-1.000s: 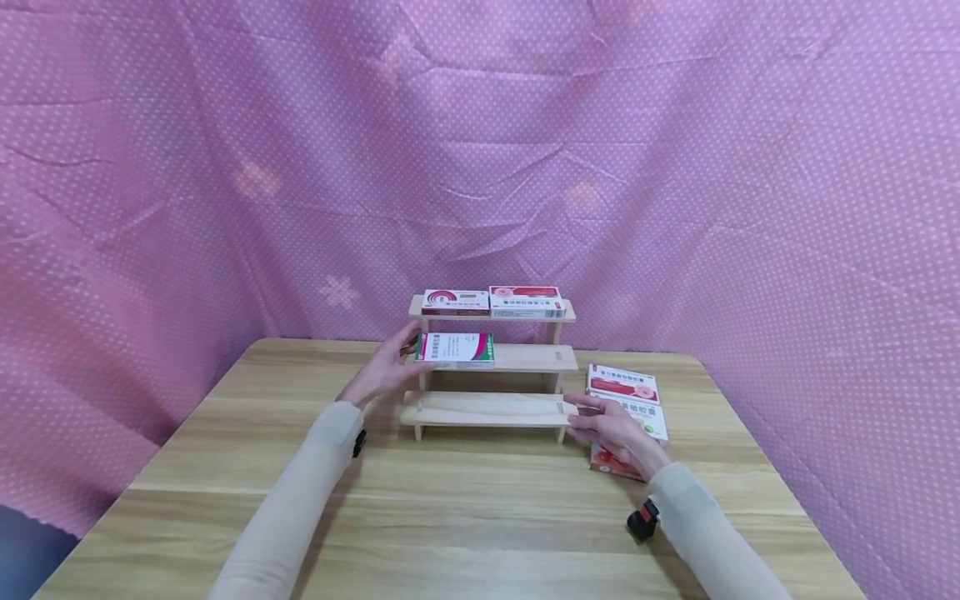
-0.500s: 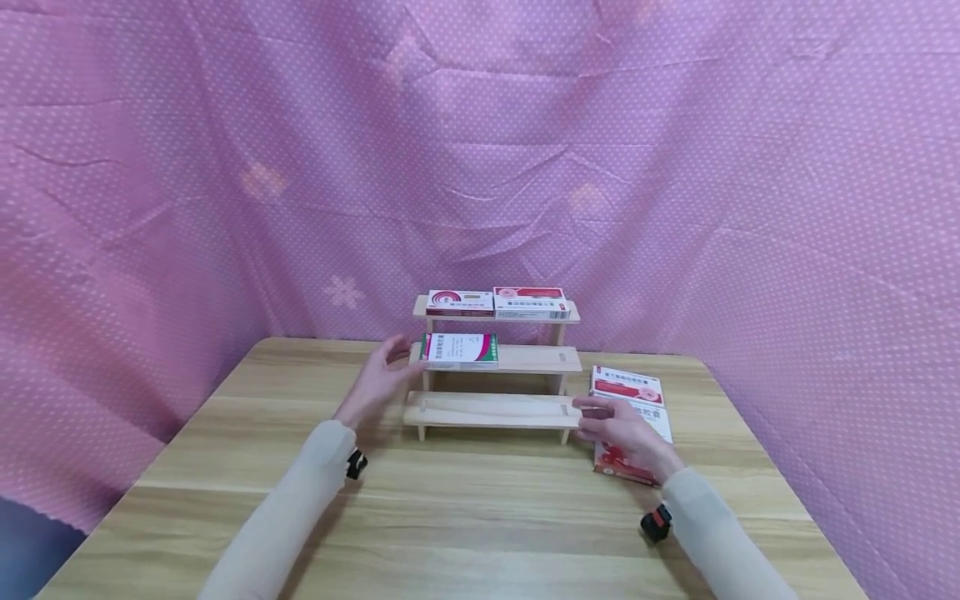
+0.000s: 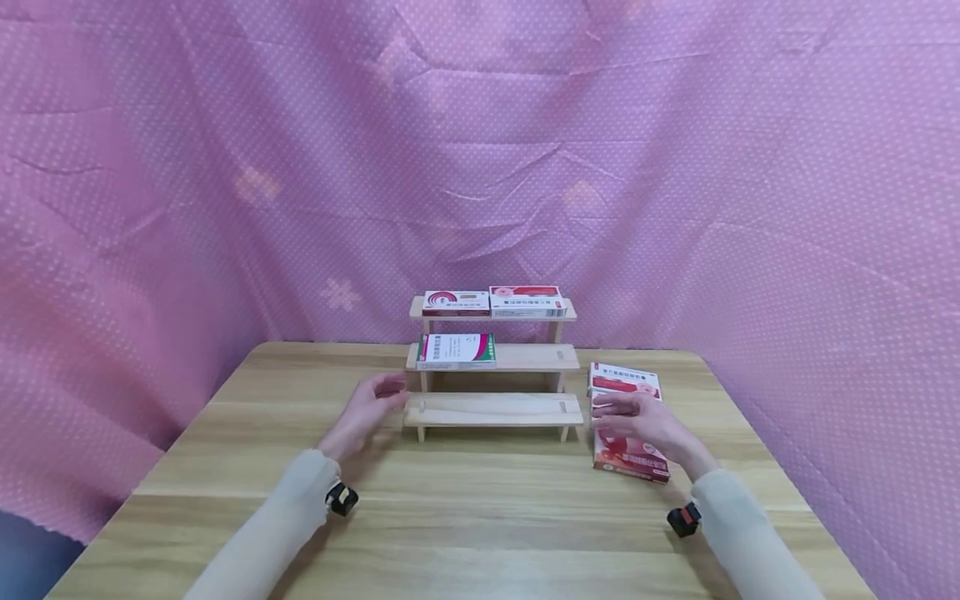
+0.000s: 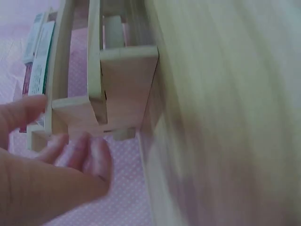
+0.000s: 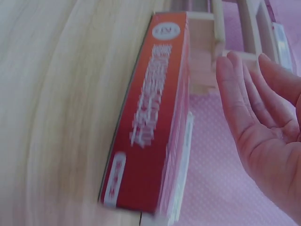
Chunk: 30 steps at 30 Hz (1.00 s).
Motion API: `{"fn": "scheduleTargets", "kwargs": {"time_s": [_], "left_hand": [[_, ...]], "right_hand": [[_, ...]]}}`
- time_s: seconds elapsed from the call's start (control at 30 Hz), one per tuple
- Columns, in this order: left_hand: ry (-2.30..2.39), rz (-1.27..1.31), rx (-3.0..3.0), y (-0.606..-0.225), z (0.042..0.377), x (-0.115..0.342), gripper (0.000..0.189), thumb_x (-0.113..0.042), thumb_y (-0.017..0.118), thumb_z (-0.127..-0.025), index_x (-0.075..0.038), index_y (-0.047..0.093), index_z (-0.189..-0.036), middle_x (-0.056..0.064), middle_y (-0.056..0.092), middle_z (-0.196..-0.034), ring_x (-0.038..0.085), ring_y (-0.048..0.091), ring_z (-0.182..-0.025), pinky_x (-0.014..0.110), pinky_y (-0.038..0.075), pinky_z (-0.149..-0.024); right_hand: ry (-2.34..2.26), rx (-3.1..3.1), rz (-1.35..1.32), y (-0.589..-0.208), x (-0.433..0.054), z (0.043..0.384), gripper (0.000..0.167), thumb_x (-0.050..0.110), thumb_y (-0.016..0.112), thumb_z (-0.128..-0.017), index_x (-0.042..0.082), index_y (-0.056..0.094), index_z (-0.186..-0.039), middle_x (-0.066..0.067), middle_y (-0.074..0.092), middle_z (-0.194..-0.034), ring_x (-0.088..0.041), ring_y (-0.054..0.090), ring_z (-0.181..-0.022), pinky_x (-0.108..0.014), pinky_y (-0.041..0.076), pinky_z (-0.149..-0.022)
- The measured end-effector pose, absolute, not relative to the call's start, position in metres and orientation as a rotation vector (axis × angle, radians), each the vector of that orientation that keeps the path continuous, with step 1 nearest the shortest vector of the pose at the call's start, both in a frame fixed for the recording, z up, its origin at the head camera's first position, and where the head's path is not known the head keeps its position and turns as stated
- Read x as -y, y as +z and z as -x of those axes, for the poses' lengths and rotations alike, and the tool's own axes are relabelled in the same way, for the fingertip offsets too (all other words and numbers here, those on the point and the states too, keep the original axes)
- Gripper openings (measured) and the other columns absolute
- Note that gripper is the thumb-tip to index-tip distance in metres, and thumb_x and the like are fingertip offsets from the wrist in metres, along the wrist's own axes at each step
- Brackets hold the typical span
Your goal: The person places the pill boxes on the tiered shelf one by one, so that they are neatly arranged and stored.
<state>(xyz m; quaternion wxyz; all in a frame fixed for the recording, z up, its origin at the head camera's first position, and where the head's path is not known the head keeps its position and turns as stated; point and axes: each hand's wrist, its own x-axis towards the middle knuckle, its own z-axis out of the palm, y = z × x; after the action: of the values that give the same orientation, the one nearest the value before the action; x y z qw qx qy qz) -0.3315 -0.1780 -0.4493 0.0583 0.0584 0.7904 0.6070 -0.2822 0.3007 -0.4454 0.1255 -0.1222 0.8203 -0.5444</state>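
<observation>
A three-tier wooden display stand (image 3: pixel 491 410) stands on the table. On its middle tier, at the left, lies a white medicine box (image 3: pixel 455 350) with green and magenta ends. My left hand (image 3: pixel 367 410) is beside the stand's left side, fingers loosely bent and holding nothing; the left wrist view shows its fingers (image 4: pixel 99 160) apart from the wood. My right hand (image 3: pixel 645 423) hovers over the medicine boxes right of the stand, fingers extended and empty. Below it lies a red medicine box (image 3: pixel 633 460), its printed side large in the right wrist view. The hand partly covers the box behind.
Two medicine boxes, one with a magenta swirl (image 3: pixel 456 302) and one red and white (image 3: pixel 527 301), lie on the top tier. Another red-and-white box (image 3: pixel 625 380) lies at the back of the right-hand group. A pink dotted cloth (image 3: pixel 480 167) hangs behind the wooden table (image 3: pixel 480 525).
My left hand has let go of the white-and-green medicine box and drawn back toward me. My right hand has moved right, from the lower tier's end to over the boxes.
</observation>
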Motion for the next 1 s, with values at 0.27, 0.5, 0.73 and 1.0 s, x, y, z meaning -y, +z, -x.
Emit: {"fn": "scheduleTargets", "kwargs": {"time_s": [0.27,0.5,0.73,1.0], "left_hand": [[1.859,-0.161,-2.167,-0.459,0.321,0.184,0.066,-0.006,0.060,-0.093,0.001,0.029,-0.150,0.028,0.044,-0.144,0.033,0.059,-0.117,0.049,0.046,-0.107],[1.872,-0.191,-2.128,-0.466,0.326,0.182,0.067,0.001,0.056,-0.094,0.005,0.022,-0.151,0.033,0.040,-0.144,0.029,0.064,-0.108,0.048,0.051,-0.102],[1.883,-0.137,-2.156,-0.467,0.331,0.177,0.068,0.009,0.058,-0.089,0.008,0.026,-0.149,0.033,0.051,-0.127,0.022,0.067,-0.091,0.035,0.059,-0.089],[1.887,-0.103,-2.155,-0.464,0.332,0.176,0.067,0.011,0.059,-0.087,0.006,0.030,-0.148,0.031,0.054,-0.122,0.021,0.068,-0.086,0.034,0.060,-0.086]], "right_hand": [[-1.603,-2.427,0.299,-0.450,-0.330,0.272,0.056,0.012,0.068,-0.092,-0.008,0.046,-0.139,-0.029,0.056,-0.134,-0.032,0.062,-0.117,-0.035,0.059,-0.089],[-1.427,-2.604,0.321,-0.454,-0.348,0.262,0.049,0.014,0.070,-0.089,-0.005,0.055,-0.133,-0.020,0.065,-0.125,-0.032,0.062,-0.116,-0.016,0.052,-0.088],[-1.242,-2.717,0.290,-0.457,-0.358,0.251,0.041,0.014,0.070,-0.089,0.002,0.063,-0.128,-0.016,0.066,-0.126,-0.037,0.056,-0.122,-0.019,0.050,-0.089],[-1.185,-2.719,0.295,-0.458,-0.355,0.251,0.041,0.013,0.074,-0.084,0.014,0.067,-0.125,-0.015,0.061,-0.133,-0.039,0.051,-0.127,-0.046,0.048,-0.101]]}}
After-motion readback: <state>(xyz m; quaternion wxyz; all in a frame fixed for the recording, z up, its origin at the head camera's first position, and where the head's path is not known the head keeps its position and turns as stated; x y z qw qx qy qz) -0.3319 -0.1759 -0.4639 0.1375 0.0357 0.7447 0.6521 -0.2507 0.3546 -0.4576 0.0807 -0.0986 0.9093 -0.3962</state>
